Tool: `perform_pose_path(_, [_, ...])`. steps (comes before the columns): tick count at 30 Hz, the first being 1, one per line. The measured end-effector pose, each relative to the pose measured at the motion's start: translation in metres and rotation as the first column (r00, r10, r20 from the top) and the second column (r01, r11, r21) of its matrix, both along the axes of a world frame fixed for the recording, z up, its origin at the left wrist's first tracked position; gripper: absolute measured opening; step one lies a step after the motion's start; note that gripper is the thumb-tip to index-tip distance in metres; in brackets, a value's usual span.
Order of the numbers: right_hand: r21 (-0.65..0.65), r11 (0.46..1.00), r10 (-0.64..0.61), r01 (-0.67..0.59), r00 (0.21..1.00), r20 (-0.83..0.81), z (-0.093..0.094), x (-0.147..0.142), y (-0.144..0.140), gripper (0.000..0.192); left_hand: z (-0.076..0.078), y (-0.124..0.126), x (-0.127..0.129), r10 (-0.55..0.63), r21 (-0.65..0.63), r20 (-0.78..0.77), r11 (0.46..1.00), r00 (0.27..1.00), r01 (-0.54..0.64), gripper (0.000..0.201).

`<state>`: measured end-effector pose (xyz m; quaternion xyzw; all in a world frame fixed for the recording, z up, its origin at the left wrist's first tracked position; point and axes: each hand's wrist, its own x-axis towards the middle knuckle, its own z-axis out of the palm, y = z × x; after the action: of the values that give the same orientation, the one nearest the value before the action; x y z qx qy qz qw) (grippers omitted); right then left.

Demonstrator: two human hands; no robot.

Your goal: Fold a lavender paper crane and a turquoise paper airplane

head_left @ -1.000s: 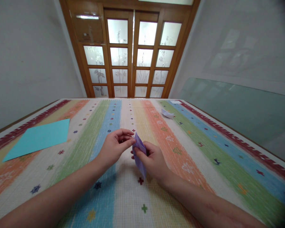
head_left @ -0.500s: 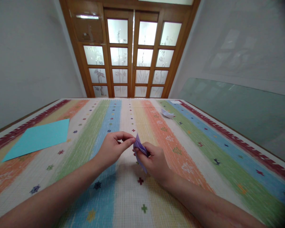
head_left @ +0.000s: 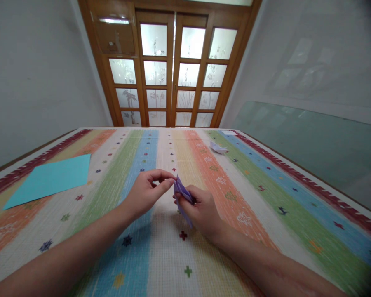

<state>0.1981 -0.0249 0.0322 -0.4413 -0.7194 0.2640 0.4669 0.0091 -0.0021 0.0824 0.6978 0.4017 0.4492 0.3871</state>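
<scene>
- The room has plain pale walls, and a wooden door (head_left: 173,70) with frosted glass panes stands at the far end, past the table's edge.
- The table (head_left: 266,198) is covered by a striped cloth in red, orange, green, blue, white and yellow bands, dotted with small cross and star marks.
- A pane of greenish glass (head_left: 312,144) leans along the right-hand wall, beside the table.
- The left hand (head_left: 146,194) is held just above the cloth near the middle of the table, its thumb and forefinger brought together at the upper tip of the folded purple paper (head_left: 183,197).
- Whether those left fingertips really grip the tip or only touch it cannot be told from this view.
- The right hand (head_left: 200,212) is closed round the purple paper, thumb on the near face and fingers curled behind it, pinching the folded body.
- The purple paper stands tilted between the two hands, its top point towards the left hand and a lower point showing beneath the right thumb, close to the cloth.
- A flat turquoise sheet of paper (head_left: 51,178) lies on the left side of the table, well apart from both hands.
- A small white folded paper piece (head_left: 218,147) lies far up the table on the right, near the orange and green stripes.
</scene>
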Motion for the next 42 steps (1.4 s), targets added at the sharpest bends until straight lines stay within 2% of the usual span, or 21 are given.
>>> perform_pose_path(3, [-0.011, 0.999, 0.034, -0.034, 0.999, -0.014, 0.002, 0.000, -0.001, 0.016, 0.002, 0.003, -0.003, -0.048, 0.034, -0.047, 0.998, 0.998, 0.050, 0.018])
perform_pose_path(9, [-0.085, 0.978, 0.182, -0.189, 0.980, -0.086, 0.002, 0.001, -0.002, 0.015, 0.015, 0.011, -0.014, -0.175, -0.023, -0.152, 0.984, 0.973, 0.174, 0.022])
perform_pose_path(15, [-0.117, 0.969, 0.202, -0.219, 0.969, -0.140, 0.001, 0.000, -0.001, 0.013, 0.016, 0.012, -0.013, -0.134, -0.030, -0.170, 0.991, 0.976, 0.131, 0.026])
perform_pose_path(20, [-0.217, 0.932, 0.218, -0.290, 0.927, -0.304, 0.001, -0.002, 0.000, 0.014, 0.021, 0.013, -0.015, -0.084, -0.029, -0.119, 0.996, 0.989, 0.082, 0.024])
perform_pose_path(26, [-0.283, 0.873, 0.259, -0.396, 0.870, -0.419, 0.000, -0.002, -0.002, 0.017, 0.018, 0.012, -0.021, -0.292, -0.024, -0.116, 0.956, 0.949, 0.292, 0.016])
perform_pose_path(29, [-0.293, 0.855, 0.268, -0.428, 0.848, -0.457, 0.000, -0.002, -0.003, 0.020, 0.014, 0.012, -0.021, -0.296, -0.007, -0.060, 0.955, 0.953, 0.296, 0.011])
perform_pose_path(32, [-0.325, 0.821, 0.253, -0.469, 0.810, -0.529, 0.000, -0.002, -0.004, 0.025, 0.015, 0.011, -0.022, -0.259, 0.065, 0.026, 0.964, 0.966, 0.257, 0.010])
perform_pose_path(35, [-0.363, 0.765, 0.251, -0.532, 0.765, -0.593, 0.000, -0.001, -0.003, 0.030, 0.019, 0.011, -0.023, -0.290, 0.146, -0.045, 0.945, 0.956, 0.293, 0.009])
perform_pose_path(39, [-0.406, 0.665, 0.278, -0.627, 0.713, -0.644, 0.002, -0.001, -0.002, 0.036, 0.021, 0.009, -0.021, -0.317, 0.092, -0.096, 0.941, 0.944, 0.325, 0.016])
perform_pose_path(42, [-0.417, 0.627, 0.293, -0.657, 0.696, -0.656, 0.002, -0.001, -0.001, 0.038, 0.020, 0.009, -0.019, -0.329, 0.023, -0.064, 0.943, 0.942, 0.331, 0.018])
